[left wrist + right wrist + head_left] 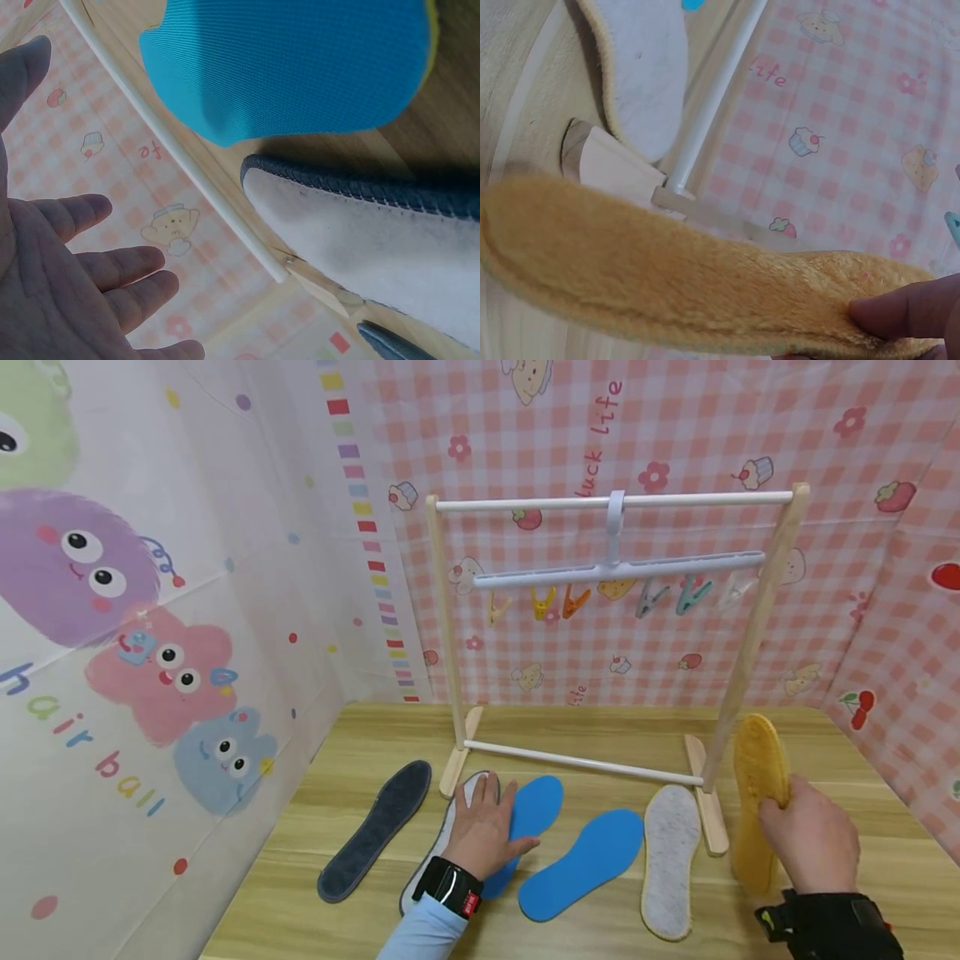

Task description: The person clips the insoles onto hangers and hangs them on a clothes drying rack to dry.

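My right hand [813, 837] pinches a fuzzy yellow insole [759, 752] by its edge, thumb on the plush face, and the insole stands raised at the right of the rack. In the right wrist view the yellow insole [667, 270] stretches across the frame. My left hand [483, 827] hovers with spread fingers over a white insole with dark edging [442, 852] and a blue insole [536, 810]. The left wrist view has the palm [60, 292] holding nothing, beside the blue insole [300, 67] and the white one [360, 247].
A wood-and-white rack [585, 762] carries a hanger [622, 568] with several coloured clips. On the table [600, 727] lie a dark grey insole [375, 835], another blue insole [585, 864] and a grey-white insole [671, 860]. Patterned cloth walls [690, 435] surround the table.
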